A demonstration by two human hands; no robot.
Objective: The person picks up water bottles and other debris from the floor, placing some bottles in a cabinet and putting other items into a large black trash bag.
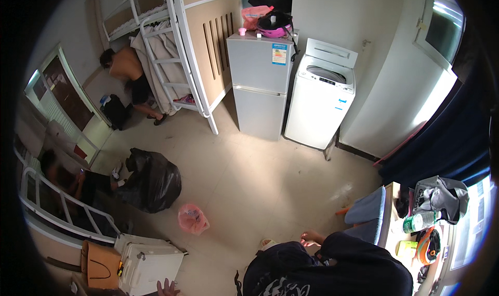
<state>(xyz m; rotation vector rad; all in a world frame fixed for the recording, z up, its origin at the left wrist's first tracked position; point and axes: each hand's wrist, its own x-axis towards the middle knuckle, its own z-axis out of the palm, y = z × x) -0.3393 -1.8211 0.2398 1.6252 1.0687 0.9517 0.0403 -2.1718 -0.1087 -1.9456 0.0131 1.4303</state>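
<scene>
My left hand (pixel 167 288) reaches in at the bottom edge, fingers spread and nothing in them. It is nearest to a white hard-shell suitcase (pixel 154 261) that stands beside a brown paper bag (pixel 102 265). I cannot make out my right hand. Before me are my dark, printed clothes (pixel 343 268), and past them shows what looks like a bare foot (pixel 310 238). A pale slipper (pixel 268 243) is partly hidden by the dark cloth. Farther out on the floor stand a pink bin with a plastic bag (pixel 193 219) and a large black garbage bag (pixel 158 181).
One person (pixel 130 77) bends by a bunk-bed ladder (pixel 167 60); another (pixel 74 177) sits low beyond a white bed rail (pixel 66 206). A fridge (pixel 259 73) and a washing machine (pixel 319 105), lid raised, stand ahead. A desk (pixel 390 237) with bottles and a bag is right.
</scene>
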